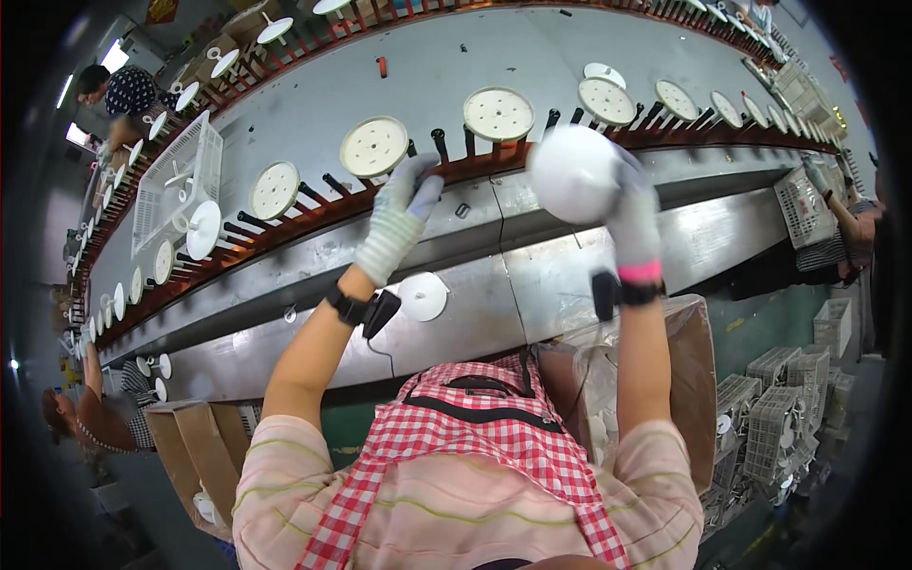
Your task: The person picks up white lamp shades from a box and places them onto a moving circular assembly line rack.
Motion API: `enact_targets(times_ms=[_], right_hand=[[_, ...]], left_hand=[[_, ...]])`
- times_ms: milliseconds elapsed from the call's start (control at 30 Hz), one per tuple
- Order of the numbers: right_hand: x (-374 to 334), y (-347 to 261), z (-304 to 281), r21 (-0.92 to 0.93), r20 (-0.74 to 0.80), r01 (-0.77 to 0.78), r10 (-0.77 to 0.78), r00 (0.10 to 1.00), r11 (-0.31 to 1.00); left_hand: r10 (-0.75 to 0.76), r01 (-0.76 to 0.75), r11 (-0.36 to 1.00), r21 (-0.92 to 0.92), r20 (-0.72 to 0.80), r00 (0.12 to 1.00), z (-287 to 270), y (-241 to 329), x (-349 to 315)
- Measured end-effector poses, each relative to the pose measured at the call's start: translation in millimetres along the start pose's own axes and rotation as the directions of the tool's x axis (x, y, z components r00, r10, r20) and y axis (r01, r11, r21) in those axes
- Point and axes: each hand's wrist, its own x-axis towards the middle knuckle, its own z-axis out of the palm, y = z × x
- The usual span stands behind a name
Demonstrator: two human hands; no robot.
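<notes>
My left hand (399,214), in a pale glove, reaches over the near edge of the conveyor. Its fingers are apart with nothing seen in them, close to black-tipped pegs and a cream round disc with small holes (374,147). My right hand (632,204), also gloved, is closed on a plain white round disc (575,173) raised above the conveyor edge; most of its fingers are hidden behind the disc. Another holed disc (499,113) sits on the peg row between my hands. On the metal ledge below my left hand lies a white disc (423,296).
A white crate (179,185) stands on the grey conveyor table at left. Open cardboard boxes flank me, one (692,380) at right, one (195,446) at left. Stacked crates (784,418) hold parts at lower right. Other people work along the line on both sides.
</notes>
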Motion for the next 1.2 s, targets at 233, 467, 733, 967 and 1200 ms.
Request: enact_targets(times_ms=[233, 467, 733, 967, 1200], right_hand=[[103.9, 58.4, 131.6, -0.037, -0.007, -0.278, 0.278, 0.961, 0.960], [85.9, 34.7, 216.4, -0.621, 0.017, -0.107, 0.150, 0.989, 0.776], [101.6, 17.6, 273.2, -0.649, 0.277, -0.054, 0.302, 0.912, 0.759], [116.9, -13.6, 286.9, -0.740, 0.447, 0.073, 0.407, 0.797, 0.669], [-2.2, -31.9, 237.5, -0.370, 0.618, 0.395, -0.095, 0.781, 0.841]], left_hand=[[-0.052, 0.052, 0.989, 0.139, -0.007, 0.999, 2.7, -40.2, 59.9], [-0.312, 0.301, 0.893, 0.336, -0.022, 0.950, 12.7, -103.6, 138.1], [-0.243, 0.001, 0.637, 0.771, 0.199, 0.950, -28.0, -101.3, 158.2], [-0.240, 0.222, 0.950, 0.220, 0.059, 0.969, -53.5, -142.7, 146.7], [-0.095, 0.083, 0.984, 0.155, 0.072, 0.993, -130.4, -224.5, 117.4]])
